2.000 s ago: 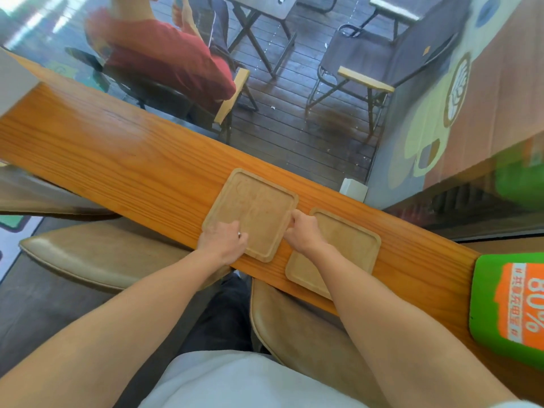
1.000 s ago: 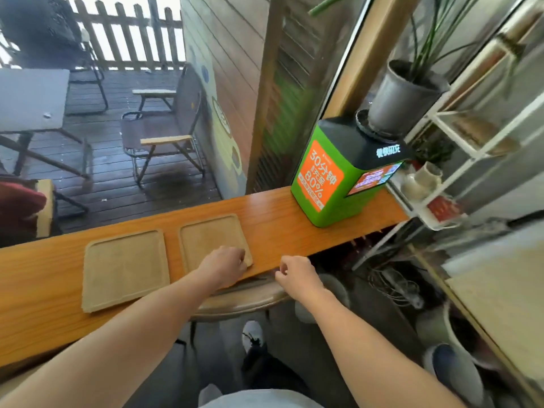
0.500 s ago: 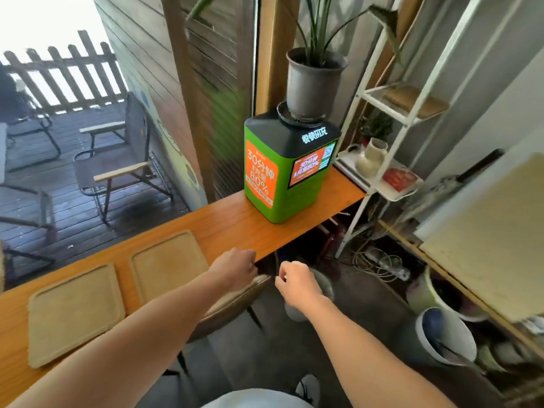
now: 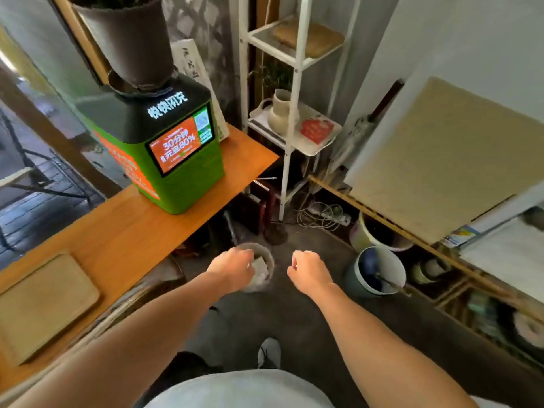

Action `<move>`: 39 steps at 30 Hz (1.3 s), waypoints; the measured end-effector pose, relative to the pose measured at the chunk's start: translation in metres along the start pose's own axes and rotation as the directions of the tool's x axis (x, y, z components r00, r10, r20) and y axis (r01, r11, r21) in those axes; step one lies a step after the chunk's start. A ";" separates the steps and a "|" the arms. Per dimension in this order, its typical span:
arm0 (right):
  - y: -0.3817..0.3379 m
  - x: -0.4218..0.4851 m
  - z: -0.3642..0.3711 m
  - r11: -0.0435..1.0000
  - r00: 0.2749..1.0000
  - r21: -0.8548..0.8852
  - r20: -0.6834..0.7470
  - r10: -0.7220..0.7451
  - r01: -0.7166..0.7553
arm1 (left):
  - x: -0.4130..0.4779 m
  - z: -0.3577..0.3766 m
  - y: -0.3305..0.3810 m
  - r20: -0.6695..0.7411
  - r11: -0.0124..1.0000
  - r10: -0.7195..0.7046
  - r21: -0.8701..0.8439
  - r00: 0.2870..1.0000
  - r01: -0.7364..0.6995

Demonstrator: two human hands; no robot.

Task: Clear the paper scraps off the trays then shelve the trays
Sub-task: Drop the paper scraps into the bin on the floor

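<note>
Both hands are fisted, contents hidden, left hand (image 4: 232,267) over the small floor bin (image 4: 266,260), right hand (image 4: 309,272) beside it; release squarely over the opening.

Both hands are curled into loose fists above the floor. The left hand (image 4: 232,267) hovers over a small grey bin (image 4: 259,270) with pale crumpled paper inside; what the fist holds cannot be made out. The right hand (image 4: 309,272) hangs just beside the bin, apart from it. On the wooden counter (image 4: 123,240) at left lies one wooden tray (image 4: 41,304), its surface bare. Farther along the counter stands a green charging kiosk (image 4: 176,148) bearing a dark plant pot (image 4: 126,36). A white wire shelf (image 4: 294,92) stands behind, with a cream vase (image 4: 281,113) on its lower tier.
</note>
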State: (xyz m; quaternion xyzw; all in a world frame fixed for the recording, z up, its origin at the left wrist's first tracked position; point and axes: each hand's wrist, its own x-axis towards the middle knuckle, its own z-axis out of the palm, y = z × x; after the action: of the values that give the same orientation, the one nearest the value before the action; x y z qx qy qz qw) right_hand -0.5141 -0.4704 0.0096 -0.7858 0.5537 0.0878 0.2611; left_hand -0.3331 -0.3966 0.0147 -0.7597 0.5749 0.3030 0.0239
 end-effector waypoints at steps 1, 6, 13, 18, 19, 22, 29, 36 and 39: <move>0.013 0.002 -0.001 0.999 0.999 0.003 0.015 0.033 -0.033 | 0.005 0.006 0.008 0.024 1.000 -0.001 0.009 1.000 0.001; 0.049 0.015 0.009 0.988 0.988 0.037 0.057 0.146 -0.148 | 0.021 0.026 0.030 0.155 0.996 0.036 0.071 0.987 -0.047; 0.030 0.048 0.037 0.965 0.966 0.127 0.155 0.209 -0.229 | 0.063 0.036 -0.008 0.366 0.993 0.014 0.106 0.931 -0.056; 0.015 0.089 0.075 0.941 0.942 0.214 0.268 0.201 -0.262 | 0.118 0.049 -0.050 0.440 0.993 -0.109 0.083 0.892 0.081; 0.014 0.100 0.086 0.933 0.937 0.233 0.284 0.205 -0.275 | 0.131 0.055 -0.058 0.450 0.992 -0.127 0.079 0.884 0.102; 0.017 0.137 0.126 0.909 0.918 0.266 0.324 0.230 -0.321 | 0.179 0.081 -0.082 0.470 0.986 -0.167 0.083 0.867 0.144; 0.034 0.221 0.247 0.841 0.883 0.356 0.390 0.263 -0.408 | 0.288 0.202 -0.132 0.443 0.958 -0.233 -0.047 0.866 0.282; 0.054 0.312 0.363 0.773 0.869 0.439 0.406 0.284 -0.458 | 0.358 0.332 -0.189 0.410 0.940 -0.284 -0.062 0.867 0.337; 0.060 0.332 0.393 0.774 0.878 0.449 0.389 0.280 -0.446 | 0.371 0.357 -0.211 0.351 0.936 -0.319 -0.031 0.880 0.352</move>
State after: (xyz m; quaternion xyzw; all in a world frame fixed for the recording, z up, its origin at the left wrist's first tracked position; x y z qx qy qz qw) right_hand -0.3858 -0.5599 -0.4842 -0.5378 0.6524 0.1004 0.5246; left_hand -0.2428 -0.5071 -0.5234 -0.7841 0.4068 0.4476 0.1392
